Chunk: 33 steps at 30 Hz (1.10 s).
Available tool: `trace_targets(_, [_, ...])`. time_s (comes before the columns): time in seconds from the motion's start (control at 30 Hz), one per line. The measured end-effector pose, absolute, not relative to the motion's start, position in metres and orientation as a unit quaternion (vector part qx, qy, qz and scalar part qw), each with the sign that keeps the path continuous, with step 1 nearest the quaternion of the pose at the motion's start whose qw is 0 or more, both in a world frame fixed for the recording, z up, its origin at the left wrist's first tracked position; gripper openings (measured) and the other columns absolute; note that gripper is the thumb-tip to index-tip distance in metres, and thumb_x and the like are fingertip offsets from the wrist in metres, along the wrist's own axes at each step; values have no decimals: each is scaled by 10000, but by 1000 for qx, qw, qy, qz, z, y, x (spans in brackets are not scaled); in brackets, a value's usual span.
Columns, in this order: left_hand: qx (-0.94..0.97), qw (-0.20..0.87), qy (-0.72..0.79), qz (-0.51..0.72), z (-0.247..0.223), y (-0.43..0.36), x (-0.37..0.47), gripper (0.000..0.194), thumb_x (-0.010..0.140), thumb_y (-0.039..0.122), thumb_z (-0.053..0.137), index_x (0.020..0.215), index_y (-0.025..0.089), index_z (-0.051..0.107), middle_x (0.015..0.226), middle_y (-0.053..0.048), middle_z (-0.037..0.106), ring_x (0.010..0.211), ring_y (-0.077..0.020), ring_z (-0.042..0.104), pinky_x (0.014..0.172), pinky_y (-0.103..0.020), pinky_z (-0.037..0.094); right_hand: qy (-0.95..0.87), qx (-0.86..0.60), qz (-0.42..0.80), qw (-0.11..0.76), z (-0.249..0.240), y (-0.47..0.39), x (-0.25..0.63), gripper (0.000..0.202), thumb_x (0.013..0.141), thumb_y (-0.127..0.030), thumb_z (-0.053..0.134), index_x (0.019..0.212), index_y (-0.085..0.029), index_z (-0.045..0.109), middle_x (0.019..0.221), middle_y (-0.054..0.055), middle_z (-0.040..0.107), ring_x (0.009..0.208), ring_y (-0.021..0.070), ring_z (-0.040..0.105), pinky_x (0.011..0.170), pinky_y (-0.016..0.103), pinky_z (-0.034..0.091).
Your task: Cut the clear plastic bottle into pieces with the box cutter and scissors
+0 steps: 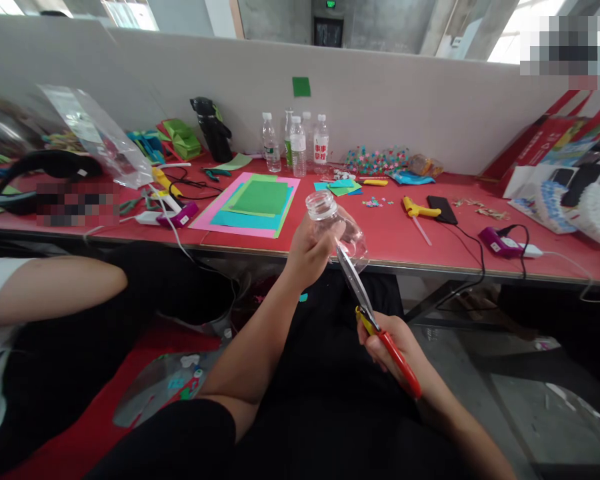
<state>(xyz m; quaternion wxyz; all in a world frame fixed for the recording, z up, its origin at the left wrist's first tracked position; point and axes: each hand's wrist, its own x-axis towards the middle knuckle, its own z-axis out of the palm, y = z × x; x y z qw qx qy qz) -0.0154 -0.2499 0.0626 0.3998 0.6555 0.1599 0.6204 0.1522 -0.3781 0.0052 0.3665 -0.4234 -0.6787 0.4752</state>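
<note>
My left hand is wrapped round a clear plastic bottle, its open threaded neck tilted up and to the left. In my right hand are scissors with red and yellow handles. Their long metal blades point up and left, and the tips reach the bottle's side next to my left thumb. Whether the blades cut into the plastic cannot be made out. Both hands are in front of the table's near edge, above my lap.
On the red table lie stacked coloured paper sheets, several plastic bottles, a yellow glue gun and a black phone. Purple power strips with cables sit left and right. Another person's arm is at the left.
</note>
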Motion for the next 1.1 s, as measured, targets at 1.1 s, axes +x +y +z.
trace_targets(1.1, [724,280,210,594,50,-244,-26,126,914,265,535,990,208,617,971,-69,711,910,-186,677,885,-392,552,-693,-420,459,363,17,-369,149,566,892,-740,444,728,-199,483,565,-34,445,476,88,371,438,229,276])
